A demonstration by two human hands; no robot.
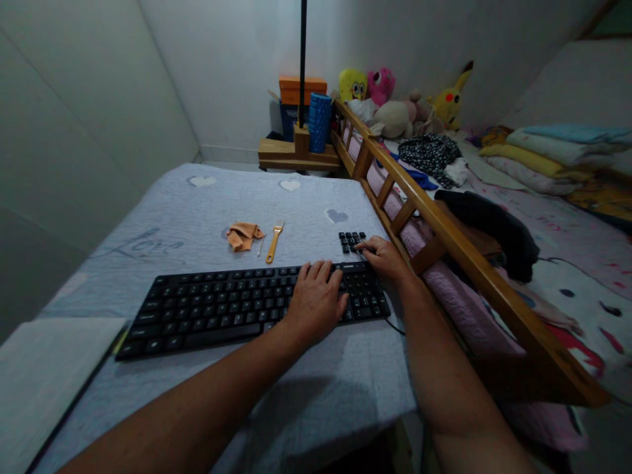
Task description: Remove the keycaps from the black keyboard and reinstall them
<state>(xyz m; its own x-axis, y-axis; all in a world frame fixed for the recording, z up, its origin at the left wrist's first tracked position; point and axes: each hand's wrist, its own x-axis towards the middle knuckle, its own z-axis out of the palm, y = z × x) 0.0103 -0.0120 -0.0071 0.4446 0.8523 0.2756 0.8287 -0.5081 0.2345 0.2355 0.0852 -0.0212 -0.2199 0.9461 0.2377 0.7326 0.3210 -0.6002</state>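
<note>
Lying across the blue-grey cloth-covered tabletop (pixel 316 204), the long black plastic keyboard (pixel 251 306) wants steadying by the open left hand (pixel 316 299) on its keys. The right hand (pixel 386 257), at loose square black keycaps (pixel 352 238) beyond, pinches a thin wire-like tool (pixel 364 245), best gripped lightly.

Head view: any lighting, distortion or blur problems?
In the head view, light is dim, with soft shadow on the heart-patterned cloth before the black keyboard; in the head view, the wooden bed rail looks stretched toward the edge, like wide-angle distortion; in the head view, the thin tool in the right hand is too faint to identify.
</note>
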